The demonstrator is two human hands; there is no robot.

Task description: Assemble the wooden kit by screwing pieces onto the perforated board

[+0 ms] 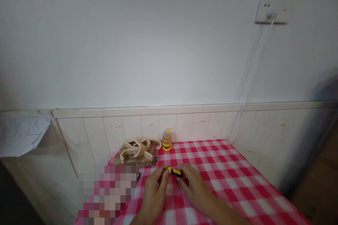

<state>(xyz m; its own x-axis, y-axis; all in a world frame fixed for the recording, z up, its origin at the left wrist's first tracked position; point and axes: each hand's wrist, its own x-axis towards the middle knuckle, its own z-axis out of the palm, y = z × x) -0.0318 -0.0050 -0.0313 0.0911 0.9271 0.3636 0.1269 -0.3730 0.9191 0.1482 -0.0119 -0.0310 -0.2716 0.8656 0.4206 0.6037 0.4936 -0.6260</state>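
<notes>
A short yellow and black screwdriver handle (174, 172) lies level between my two hands above the checked tablecloth. My left hand (155, 188) pinches its left end between thumb and fingers; whether a bit sits in that end is too small to make out. Around the other end, the fingers of my right hand (194, 184) are closed. Beyond the hands stands a clear and yellow screwdriver bit holder (167, 142). To its left, curved pale wooden pieces (141, 148) lie on brown wrapping (121, 160), with small dark metal parts (155, 159) by its right edge.
The red and white checked tablecloth (211, 154) covers the table, which meets a white panelled wall (200, 123). A white cable (266, 47) hangs from a wall socket (274, 12) at upper right. Pixelated blocks hide the table's left front. Paper (23, 133) hangs at far left.
</notes>
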